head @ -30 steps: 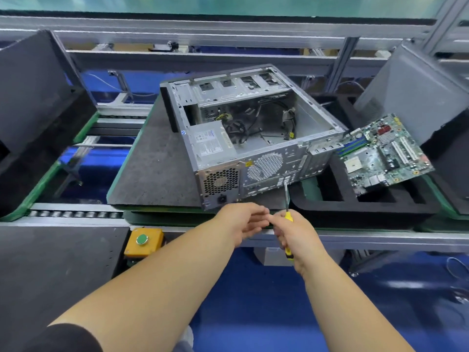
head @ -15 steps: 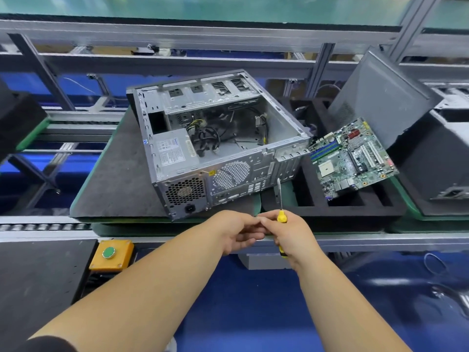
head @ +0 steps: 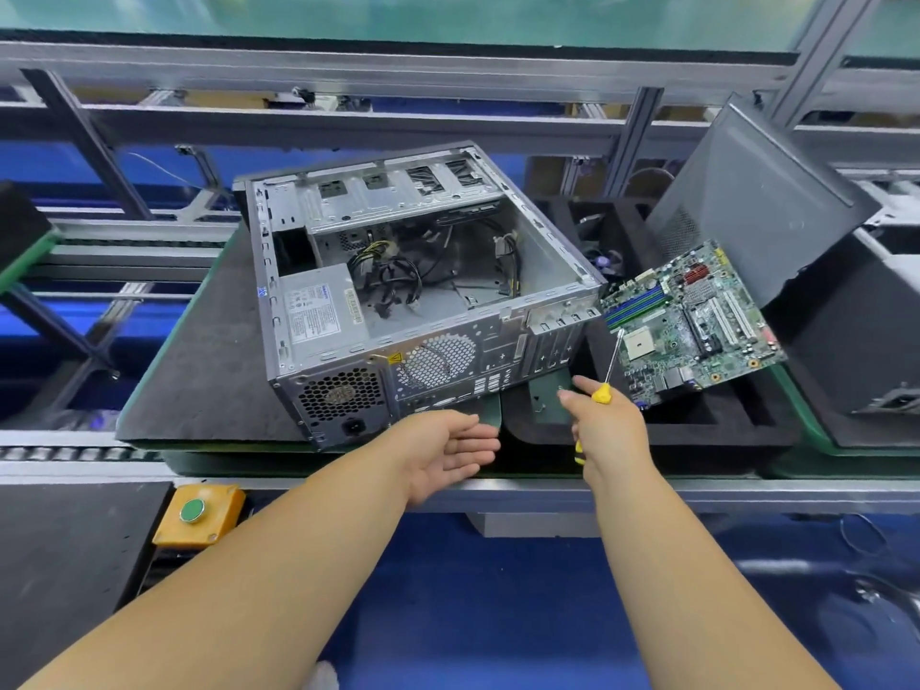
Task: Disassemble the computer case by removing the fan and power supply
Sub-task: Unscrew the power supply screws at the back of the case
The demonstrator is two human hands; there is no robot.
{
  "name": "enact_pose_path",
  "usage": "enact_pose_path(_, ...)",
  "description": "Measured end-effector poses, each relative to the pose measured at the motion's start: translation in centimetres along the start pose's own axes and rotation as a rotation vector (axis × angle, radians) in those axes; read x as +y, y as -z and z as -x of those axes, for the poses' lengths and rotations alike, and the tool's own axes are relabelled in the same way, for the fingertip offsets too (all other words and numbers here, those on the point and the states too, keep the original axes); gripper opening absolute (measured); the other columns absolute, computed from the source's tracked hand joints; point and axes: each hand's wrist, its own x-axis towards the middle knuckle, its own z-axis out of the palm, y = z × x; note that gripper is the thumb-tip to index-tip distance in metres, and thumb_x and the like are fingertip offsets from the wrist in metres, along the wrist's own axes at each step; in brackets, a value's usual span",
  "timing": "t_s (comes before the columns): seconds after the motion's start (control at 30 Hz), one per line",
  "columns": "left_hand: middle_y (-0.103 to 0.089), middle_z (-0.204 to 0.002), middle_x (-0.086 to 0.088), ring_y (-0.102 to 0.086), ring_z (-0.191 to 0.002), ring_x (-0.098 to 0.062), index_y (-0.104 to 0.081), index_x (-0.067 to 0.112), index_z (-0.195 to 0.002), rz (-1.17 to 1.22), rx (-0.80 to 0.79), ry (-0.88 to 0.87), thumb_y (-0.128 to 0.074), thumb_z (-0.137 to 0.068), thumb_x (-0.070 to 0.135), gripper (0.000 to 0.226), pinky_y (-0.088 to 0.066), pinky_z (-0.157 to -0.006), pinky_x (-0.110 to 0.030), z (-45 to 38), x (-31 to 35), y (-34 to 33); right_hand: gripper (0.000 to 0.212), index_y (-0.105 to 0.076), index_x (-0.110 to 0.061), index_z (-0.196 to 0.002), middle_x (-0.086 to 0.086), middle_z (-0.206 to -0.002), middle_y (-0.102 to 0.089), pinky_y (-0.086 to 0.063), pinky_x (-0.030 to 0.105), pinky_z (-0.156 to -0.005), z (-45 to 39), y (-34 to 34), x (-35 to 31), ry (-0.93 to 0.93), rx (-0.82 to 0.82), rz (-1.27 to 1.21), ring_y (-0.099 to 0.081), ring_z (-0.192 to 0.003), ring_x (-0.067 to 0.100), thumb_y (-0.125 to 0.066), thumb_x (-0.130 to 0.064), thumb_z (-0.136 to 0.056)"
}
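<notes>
The computer case (head: 423,301) lies on the mat (head: 199,371); the motherboard (head: 697,321) sits at three o'clock (in its foam tray (head: 722,430)).

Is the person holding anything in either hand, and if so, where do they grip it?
The right hand grips a screwdriver by its yellow handle, the shaft pointing up toward the motherboard. The left hand is open, palm up, holding nothing.

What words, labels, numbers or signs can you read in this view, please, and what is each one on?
Power supply label: printed lines, too small and blurred to read.
Blue sticker on the computer case edge: blurred, unreadable.
Yellow warning triangle sticker on the case rear: a symbol only, no legible words.
Motherboard: markings too small to read.
Green push button on the yellow box: no text visible.
</notes>
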Motion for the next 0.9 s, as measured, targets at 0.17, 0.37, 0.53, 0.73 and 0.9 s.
enact_pose_path(0.17, -0.075, -0.103, -0.007, -0.07, -0.1, -0.018, -0.072, 0.006, -0.106, 0.05, 0.012, -0.01, -0.051, -0.099, 0.024, 0.028, -0.053, -0.086, -0.029, -0.1, -0.2, 0.9, 0.019, -0.06, -0.024, -0.109, 0.007, -0.084, -0.062, -0.04, 0.026, -0.052, 0.0, -0.5, 1.0, -0.056, 0.019, 0.008, -0.045, -0.057, 0.013, -0.06, -0.013, -0.093)
enact_pose_path(0.37, -0.076, -0.101, -0.006, -0.071, -0.096, -0.017, -0.072, 0.007, -0.104, 0.12, 0.057, -0.028, -0.052, -0.098, 0.022, 0.025, -0.054, -0.082, -0.029, 0.6, -0.9, 1.4, 0.008, -0.06, -0.014, -0.089, 0.004, -0.069, -0.054, -0.037, 0.031, -0.057, 2.1, -1.0, 2.5, -0.103, -0.017, 0.02, -0.04, -0.053, 0.015, -0.054, -0.015, -0.094)
enact_pose_path(0.53, -0.077, -0.093, -0.005, -0.07, -0.091, -0.017, -0.073, 0.007, -0.1, 0.166, 0.151, -0.024, -0.053, -0.097, 0.02, 0.023, -0.054, -0.077, -0.028, 1.8, -1.7, 2.4, 0.01, -0.057, -0.007, -0.094, 0.002, -0.069, -0.052, -0.032, 0.027, -0.048, 3.9, -2.0, 3.1, -0.094, -0.08, 0.042, -0.04, -0.051, 0.013, -0.054, -0.017, -0.094)
enact_pose_path(0.73, -0.075, -0.083, -0.003, -0.067, -0.084, -0.016, -0.072, 0.008, -0.096, 0.228, 0.279, 0.023, -0.052, -0.097, 0.016, 0.022, -0.052, -0.075, -0.028, 3.3, -2.4, 4.7, 0.009, -0.055, -0.023, -0.078, 0.002, -0.074, -0.058, -0.033, 0.032, -0.056, 6.8, -3.8, 2.1, 0.101, -0.184, 0.095, -0.042, -0.06, 0.017, -0.058, -0.019, -0.085)
enact_pose_path(0.9, -0.071, -0.093, -0.004, -0.064, -0.085, -0.015, -0.07, 0.008, -0.099, 0.299, 0.366, 0.004, -0.052, -0.097, 0.016, 0.02, -0.048, -0.074, -0.028, 4.8, -1.8, 7.0, 0.019, -0.058, -0.043, -0.097, -0.002, -0.073, -0.06, -0.042, 0.014, -0.05, 9.2, -6.0, -1.1, 0.384, -0.271, 0.223, -0.047, -0.054, 0.0, -0.059, -0.024, -0.09)
